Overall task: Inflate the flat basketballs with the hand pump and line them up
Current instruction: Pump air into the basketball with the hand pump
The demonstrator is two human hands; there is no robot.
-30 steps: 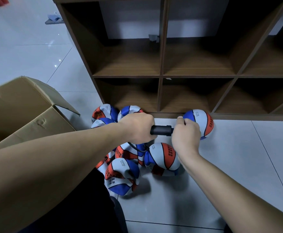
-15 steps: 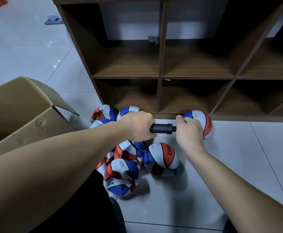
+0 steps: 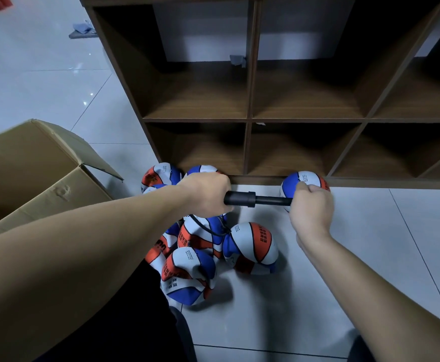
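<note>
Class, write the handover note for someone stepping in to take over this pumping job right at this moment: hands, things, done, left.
Left hand grips the black pump barrel. Right hand grips the handle end, with the rod drawn out.
The pump's thin hose drops to a ball in the crumpled pile of balls on the floor below the left hand.
Done: one round ball stands alone against the foot of the shelf unit.
Left: finish this ball, inflate the rest of the pile, line them up.
An open cardboard box is on the left.

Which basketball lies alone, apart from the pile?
The basketball behind the right hand, against the shelf's base. The others lie bunched below the left hand.
</note>
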